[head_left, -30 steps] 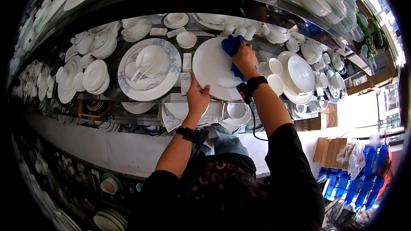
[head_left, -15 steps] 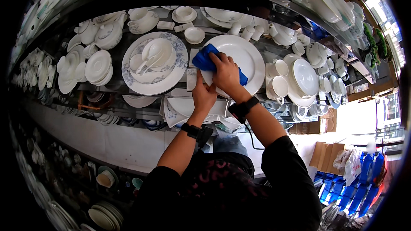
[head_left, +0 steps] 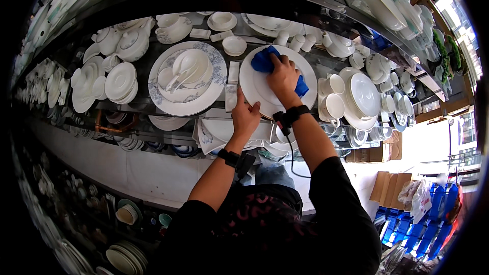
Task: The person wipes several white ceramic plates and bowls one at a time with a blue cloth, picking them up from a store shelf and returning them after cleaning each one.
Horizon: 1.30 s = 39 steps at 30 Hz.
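A large white dinner plate (head_left: 257, 84) lies on the glass shelf in front of me. My right hand (head_left: 283, 77) presses a crumpled blue cloth (head_left: 263, 60) onto its face, the cloth showing on both sides of the fingers. At the plate's near left edge, my left hand (head_left: 246, 114) grips the rim, with the thumb on top and the forefinger stretched along the side; its other fingers are partly hidden. Left of the plate are two small white oblong pieces (head_left: 233, 73). Beyond them sits a blue-patterned plate (head_left: 216, 61) carrying a smaller plate, bowls and a spoon (head_left: 182, 77).
White cups (head_left: 334, 106) and stacked plates (head_left: 364, 91) stand close on the right. Small white shakers (head_left: 296, 42) are behind the plate, teapots (head_left: 133, 45) at the far left. A dark shelf edge (head_left: 204, 1) runs above. Below are more dishes (head_left: 219, 128).
My right hand has slid the cloth a little right across the plate. My left hand stays at the rim. The whole view has shifted slightly.
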{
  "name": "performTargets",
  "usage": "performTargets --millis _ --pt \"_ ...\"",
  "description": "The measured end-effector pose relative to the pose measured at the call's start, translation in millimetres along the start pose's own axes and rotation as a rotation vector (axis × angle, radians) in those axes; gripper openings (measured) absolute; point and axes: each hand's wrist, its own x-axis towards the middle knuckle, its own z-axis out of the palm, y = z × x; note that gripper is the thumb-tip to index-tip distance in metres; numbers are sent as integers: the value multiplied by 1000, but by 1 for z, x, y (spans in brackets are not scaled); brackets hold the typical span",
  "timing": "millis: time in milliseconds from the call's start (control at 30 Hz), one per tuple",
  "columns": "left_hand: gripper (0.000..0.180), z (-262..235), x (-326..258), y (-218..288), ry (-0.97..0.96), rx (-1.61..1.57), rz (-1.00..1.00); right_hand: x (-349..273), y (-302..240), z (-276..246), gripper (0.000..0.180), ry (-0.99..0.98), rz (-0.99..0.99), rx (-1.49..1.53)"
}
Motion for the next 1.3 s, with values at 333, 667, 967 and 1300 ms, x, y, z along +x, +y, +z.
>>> performTargets --millis 333,667,967,1300 --pt "80 1 3 -3 -14 -50 -27 -13 4 -14 53 -61 -39 95" --pt "77 1 1 7 24 -18 -31 -45 -7 -39 57 -220 -54 394" --pt "74 2 2 8 11 -112 -20 -49 15 -44 56 -87 -212 319" --pt "76 -1 3 5 11 -67 -16 -71 38 -59 64 -62 -288 244"
